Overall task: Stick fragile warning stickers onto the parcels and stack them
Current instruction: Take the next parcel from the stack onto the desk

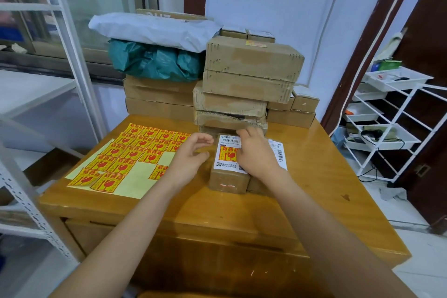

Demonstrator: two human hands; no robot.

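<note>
a: where's the parcel?

b: the small cardboard parcel [228,178] sits at centre frame on the wooden table [314,176], with a red-and-yellow fragile sticker [227,153] on its white shipping label.

a: and the hands?

b: the right hand [256,152] lies flat on the parcel's top, fingers straight. the left hand [191,155] hovers just left of it, fingers loosely spread, holding nothing.

a: stickers?

b: the sticker sheet [125,159] lies at centre left. the parcel stack [246,87] rises just behind the hands.

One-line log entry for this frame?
step: sticker on | right hand: pressing fragile sticker on small parcel | left hand: open beside parcel | sticker sheet: left | stacking: pending
</note>
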